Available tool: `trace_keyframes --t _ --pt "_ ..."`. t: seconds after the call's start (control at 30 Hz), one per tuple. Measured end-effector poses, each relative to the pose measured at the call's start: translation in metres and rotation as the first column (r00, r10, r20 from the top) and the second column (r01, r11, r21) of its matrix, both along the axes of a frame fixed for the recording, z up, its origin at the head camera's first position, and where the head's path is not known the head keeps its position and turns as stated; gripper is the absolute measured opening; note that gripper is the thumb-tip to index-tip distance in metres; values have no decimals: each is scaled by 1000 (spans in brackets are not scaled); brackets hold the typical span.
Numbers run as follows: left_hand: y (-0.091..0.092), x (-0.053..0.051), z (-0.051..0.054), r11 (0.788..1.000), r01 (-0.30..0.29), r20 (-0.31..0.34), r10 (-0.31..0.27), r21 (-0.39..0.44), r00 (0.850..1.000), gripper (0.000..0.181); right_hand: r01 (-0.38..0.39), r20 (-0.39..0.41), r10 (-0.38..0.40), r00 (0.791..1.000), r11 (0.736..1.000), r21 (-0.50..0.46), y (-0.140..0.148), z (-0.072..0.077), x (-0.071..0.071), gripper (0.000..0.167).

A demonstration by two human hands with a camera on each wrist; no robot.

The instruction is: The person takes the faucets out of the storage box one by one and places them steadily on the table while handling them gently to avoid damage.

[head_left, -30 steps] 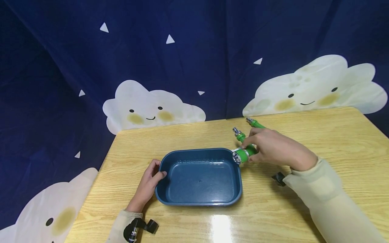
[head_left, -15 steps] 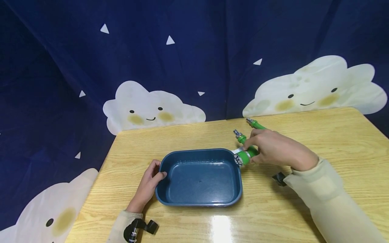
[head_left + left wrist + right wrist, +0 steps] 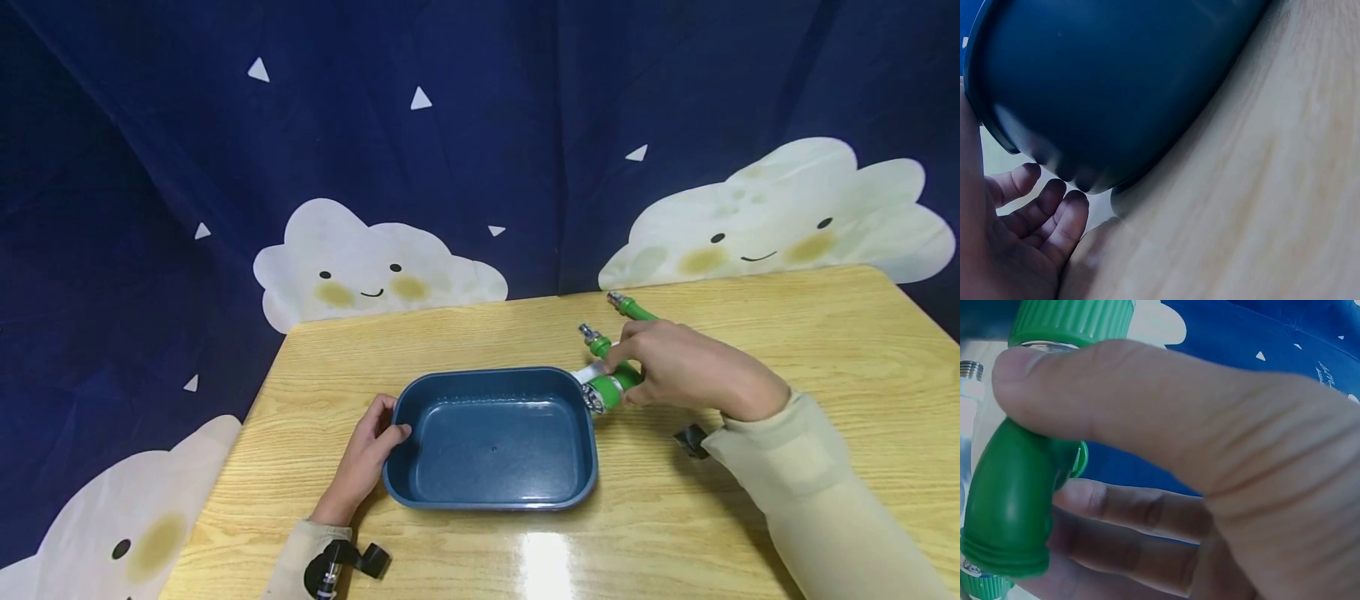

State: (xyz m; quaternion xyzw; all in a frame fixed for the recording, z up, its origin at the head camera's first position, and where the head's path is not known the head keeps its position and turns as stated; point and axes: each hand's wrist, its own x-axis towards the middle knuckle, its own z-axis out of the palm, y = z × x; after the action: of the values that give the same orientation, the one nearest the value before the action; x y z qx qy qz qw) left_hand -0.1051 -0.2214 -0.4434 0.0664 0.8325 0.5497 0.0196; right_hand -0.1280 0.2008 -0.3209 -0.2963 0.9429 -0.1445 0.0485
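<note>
A dark blue plastic basin (image 3: 493, 500) stands on the table, its inside bare. My left hand (image 3: 367, 454) holds its left end, with the thumb over the rim; the fingers lie along the outer wall (image 3: 1097, 81) in the left wrist view. In my right hand (image 3: 678, 367), a green plastic fitting that looks like a tap (image 3: 611, 390) is pinched between thumb and fingers. It has a ribbed collar (image 3: 1072, 322), a bent body and a silver end close to the basin's right rim. A metal-tipped green spout (image 3: 597, 340) juts out behind it.
A second green metal-tipped fitting (image 3: 633, 308) lies farther back, partly behind my right hand. Something white (image 3: 588, 373) lies beside the basin's back right corner. The wooden table (image 3: 420, 337) ends at a dark blue curtain (image 3: 465, 142) with clouds.
My right hand has shifted the green tap slightly right and toward me, away from the basin's rim. My left hand and the basin have stayed in place.
</note>
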Motion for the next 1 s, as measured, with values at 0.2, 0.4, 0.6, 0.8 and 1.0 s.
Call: trace_keyframes --t 0.2,0.4,0.6,0.8,1.0 --pt "0 0 0 1000 1 5 -1 -1 1000 19 -26 -9 26 1000 1000 14 2 -1 -1 31" --pt "0 0 0 1000 -1 1 1 -5 1000 19 -35 -4 35 999 999 33 3 -2 -2 31" --pt "0 0 1 1000 0 -1 0 -8 1000 18 -47 -1 47 999 998 37 5 -5 -3 33" --pt "0 0 1 1000 -7 0 7 -5 1000 18 -48 11 47 999 998 45 5 -7 -3 33" --pt "1 0 2 1000 -12 2 12 8 1000 19 -66 26 65 998 996 52 4 -9 -5 33"
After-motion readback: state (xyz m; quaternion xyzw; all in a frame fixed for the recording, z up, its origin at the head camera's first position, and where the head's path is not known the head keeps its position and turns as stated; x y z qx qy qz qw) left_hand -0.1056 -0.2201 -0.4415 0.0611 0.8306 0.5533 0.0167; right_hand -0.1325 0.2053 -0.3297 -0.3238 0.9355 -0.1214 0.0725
